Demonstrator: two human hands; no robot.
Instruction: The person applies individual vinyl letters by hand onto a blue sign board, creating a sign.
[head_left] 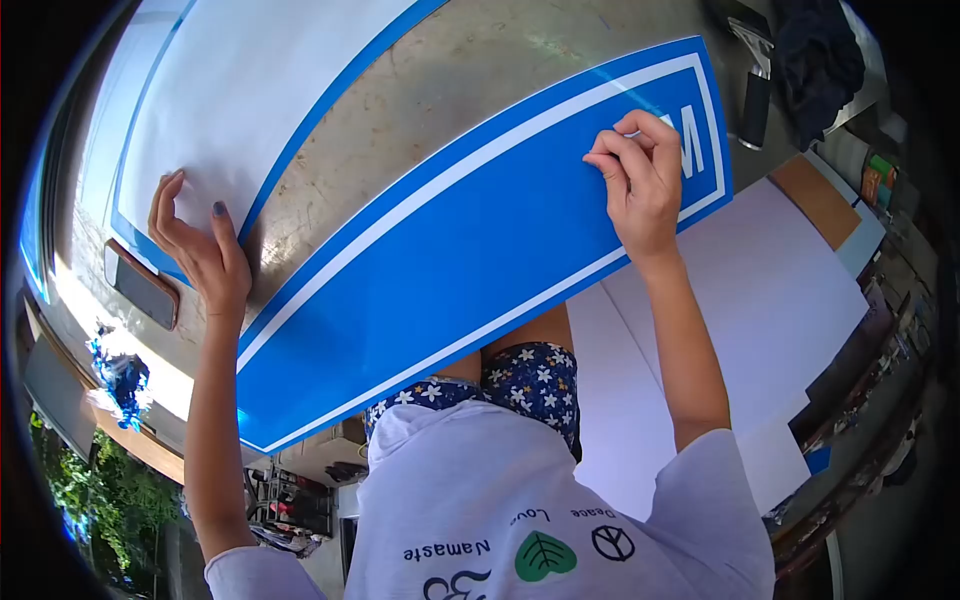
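Observation:
A long blue sign panel (440,250) with a white border line lies slantwise across the worktable in front of me. Near its right end shows a white letter M (692,143), and my right hand (643,190) covers the area just left of it. Thumb and fingertips of that hand are pinched together close over the blue surface; whatever they hold is too small to make out. My left hand (205,245) is at the lower edge of a white sheet with a blue border (260,80), its thumb and fingers apart and nothing between them.
A phone (142,285) lies left of my left hand. Crumpled blue and white scraps (120,378) sit nearer the left edge. A black-handled tool (756,100) and dark cloth (818,65) are at the upper right. Large white boards (740,290) lie to the right, below table level.

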